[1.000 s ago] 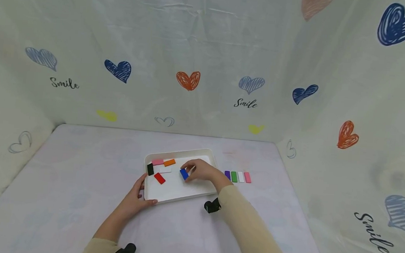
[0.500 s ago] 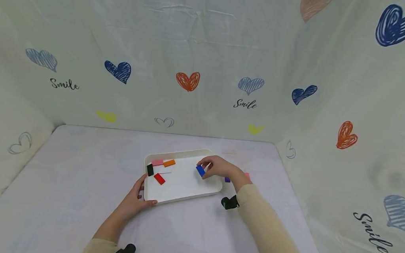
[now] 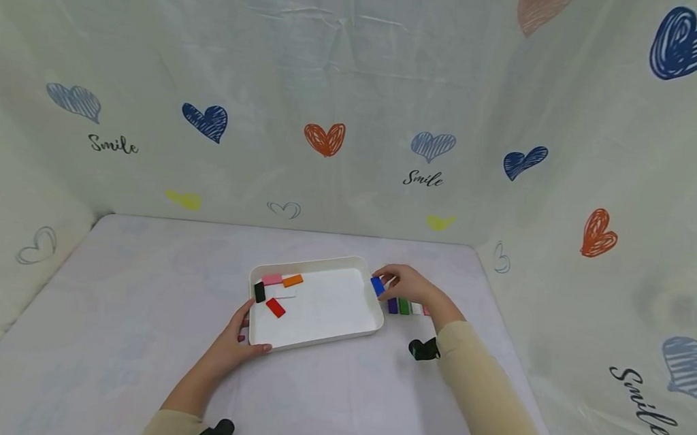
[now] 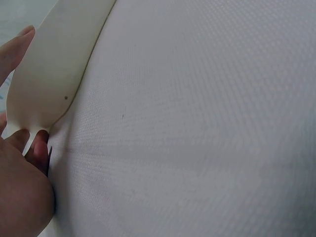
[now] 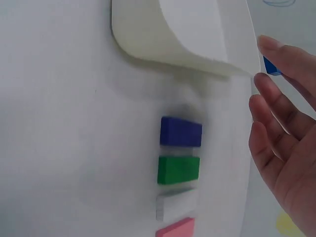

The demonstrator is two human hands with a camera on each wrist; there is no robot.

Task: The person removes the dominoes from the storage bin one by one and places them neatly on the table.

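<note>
My right hand [image 3: 409,284] pinches a blue rectangular block [image 3: 377,287] between thumb and fingertips, just past the right end of a white tray [image 3: 325,315]. In the right wrist view only a corner of that blue block [image 5: 271,67] shows behind the thumb. At the tray's left end, my left hand [image 3: 232,345] grips the near corner, thumb along the front rim and fingers on the side. Inside the tray lie a black block [image 3: 259,292], a pink block [image 3: 272,279], an orange block [image 3: 292,280], a white block [image 3: 281,293] and a red block [image 3: 276,307].
Right of the tray, a row stands on the white tabletop [image 3: 322,400]: a purple block [image 5: 181,132], a green block [image 5: 178,170], a white block [image 5: 177,205] and a pink block [image 5: 176,228]. A heart-printed curtain [image 3: 372,76] rises behind the table.
My right hand has carried the blue block rightward from over the tray's middle to beyond its right end. The left hand and the tray stay where they were.
</note>
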